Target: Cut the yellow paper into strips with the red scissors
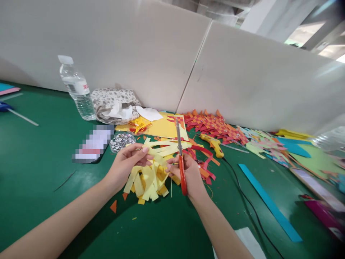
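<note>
My left hand (126, 163) pinches a bunch of yellow paper strips (151, 176) above the green table (40, 162). My right hand (190, 176) grips red-handled scissors (180, 154), blades pointing away and closed, and its fingertips also touch the strips. More yellow strips lie just behind, over a yellow sheet (161, 127) with red and orange scraps on it.
A water bottle (77, 90), a patterned cloth bag (115, 104) and a dish of googly eyes (121, 141) stand at the back left, a phone (93, 145) beside them. Woven red-orange paper fish (215, 126), a yellow glue gun (214, 144) with black cord, and a blue strip (269, 203) lie right.
</note>
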A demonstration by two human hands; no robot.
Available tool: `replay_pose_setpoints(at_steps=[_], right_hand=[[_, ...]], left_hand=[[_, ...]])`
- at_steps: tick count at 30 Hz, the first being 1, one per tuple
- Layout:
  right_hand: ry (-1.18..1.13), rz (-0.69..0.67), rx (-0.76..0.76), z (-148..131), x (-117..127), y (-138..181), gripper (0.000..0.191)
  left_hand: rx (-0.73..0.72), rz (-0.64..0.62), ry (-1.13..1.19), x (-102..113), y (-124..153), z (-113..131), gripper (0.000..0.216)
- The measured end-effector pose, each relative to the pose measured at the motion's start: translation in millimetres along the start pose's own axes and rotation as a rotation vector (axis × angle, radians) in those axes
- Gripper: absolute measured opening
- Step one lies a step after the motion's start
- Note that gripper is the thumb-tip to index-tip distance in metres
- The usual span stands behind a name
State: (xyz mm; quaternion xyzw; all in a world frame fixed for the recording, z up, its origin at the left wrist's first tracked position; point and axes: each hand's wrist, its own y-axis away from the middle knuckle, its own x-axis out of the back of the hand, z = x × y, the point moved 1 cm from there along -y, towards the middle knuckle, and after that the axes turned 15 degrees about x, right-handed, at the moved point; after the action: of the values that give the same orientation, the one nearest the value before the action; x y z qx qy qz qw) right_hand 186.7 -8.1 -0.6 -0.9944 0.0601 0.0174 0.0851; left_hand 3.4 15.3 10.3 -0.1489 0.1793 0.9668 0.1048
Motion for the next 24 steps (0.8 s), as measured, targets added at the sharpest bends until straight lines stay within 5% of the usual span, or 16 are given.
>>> replay_pose_setpoints(at_steps=[12, 24], right_hand=[[-0.051, 0.235, 0.265, -6, 8, -8, 0.033], [-0.115, 0.272, 0.213, -9, 9, -7, 0.032]], left_hand=[[0.020, -0.014, -0.341, -3, -2, -4, 0.019], [0.017, 0.017, -0.383, 3, -9, -11, 0.018]])
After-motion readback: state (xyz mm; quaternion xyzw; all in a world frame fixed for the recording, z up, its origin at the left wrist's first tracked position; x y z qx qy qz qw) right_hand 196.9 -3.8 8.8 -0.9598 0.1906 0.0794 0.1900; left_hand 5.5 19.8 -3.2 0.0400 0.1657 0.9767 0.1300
